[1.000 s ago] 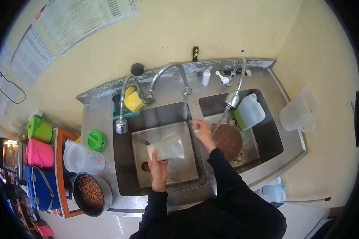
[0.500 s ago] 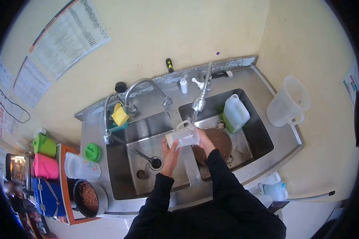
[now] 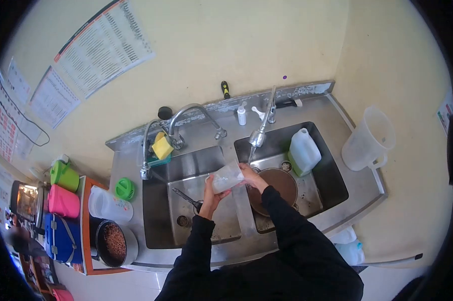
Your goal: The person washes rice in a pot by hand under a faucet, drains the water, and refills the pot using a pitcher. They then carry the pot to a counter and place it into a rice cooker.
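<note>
A small clear plastic jug (image 3: 225,178) lies tilted between my two hands, above the divider of the double sink. My left hand (image 3: 211,199) grips its left end from below. At the other end, my right hand (image 3: 252,178) is closed around the rim side, with part of the fingers hidden. Water runs from the spring faucet (image 3: 257,138) just beyond my right hand. Beneath that hand, a large pot (image 3: 280,188) of brownish liquid sits in the right basin (image 3: 314,198). A black-handled utensil (image 3: 185,196) rests in the left basin (image 3: 162,220).
A whitish jerrycan (image 3: 304,152) stands in the right basin. On the right counter is a tall clear pitcher (image 3: 368,140). A yellow sponge (image 3: 162,148) sits behind the left basin. Left are a plastic container (image 3: 109,204), a green lid (image 3: 125,188) and a pot (image 3: 131,249) of reddish-brown grains.
The jug has been turned, so its handle no longer shows, and it sits slightly farther from the water stream. The whole view has shifted a little.
</note>
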Available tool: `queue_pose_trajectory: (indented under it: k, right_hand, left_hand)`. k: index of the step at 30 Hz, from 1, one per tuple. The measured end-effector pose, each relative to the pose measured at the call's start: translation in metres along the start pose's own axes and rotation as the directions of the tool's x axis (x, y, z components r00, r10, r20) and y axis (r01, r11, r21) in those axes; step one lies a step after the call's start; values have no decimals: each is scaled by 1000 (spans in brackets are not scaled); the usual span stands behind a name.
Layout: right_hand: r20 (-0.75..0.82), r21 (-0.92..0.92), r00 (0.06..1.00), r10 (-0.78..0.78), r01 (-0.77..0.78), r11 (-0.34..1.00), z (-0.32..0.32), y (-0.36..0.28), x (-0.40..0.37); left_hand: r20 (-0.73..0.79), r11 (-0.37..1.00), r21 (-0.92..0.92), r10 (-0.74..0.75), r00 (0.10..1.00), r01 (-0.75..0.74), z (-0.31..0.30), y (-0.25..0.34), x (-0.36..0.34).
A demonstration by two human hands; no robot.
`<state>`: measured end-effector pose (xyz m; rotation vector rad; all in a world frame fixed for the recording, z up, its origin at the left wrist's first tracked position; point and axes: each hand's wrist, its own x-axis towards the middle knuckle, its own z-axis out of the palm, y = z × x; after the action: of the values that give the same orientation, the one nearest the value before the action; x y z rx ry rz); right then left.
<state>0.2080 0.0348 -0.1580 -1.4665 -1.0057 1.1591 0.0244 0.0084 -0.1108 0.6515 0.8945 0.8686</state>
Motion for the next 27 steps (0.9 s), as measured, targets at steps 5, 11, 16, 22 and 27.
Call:
queue_pose_trajectory:
  k: [5, 11, 16, 22, 27]
  right_hand:
    - [193, -354, 678, -709, 722, 594, -35, -8, 16]
    - [248, -306, 963, 110, -30, 952, -58, -67, -14]
    - [140, -208, 918, -371, 393, 895, -54, -10, -6]
    - [219, -543, 965, -143, 242, 804, -63, -39, -12]
    - [288, -380, 948, -138, 245, 892, -67, -57, -17]
  left_hand:
    - [412, 925, -39, -329, 850, 377, -58, -9, 52]
    - [292, 952, -51, -274, 916, 301, -4, 3, 22]
    - [284, 944, -234, -163, 945, 233, -15, -22, 33]
    - [424, 925, -145, -263, 867, 352, -11, -16, 21]
    - [89, 954, -256, -137, 987, 156, 7, -19, 18]
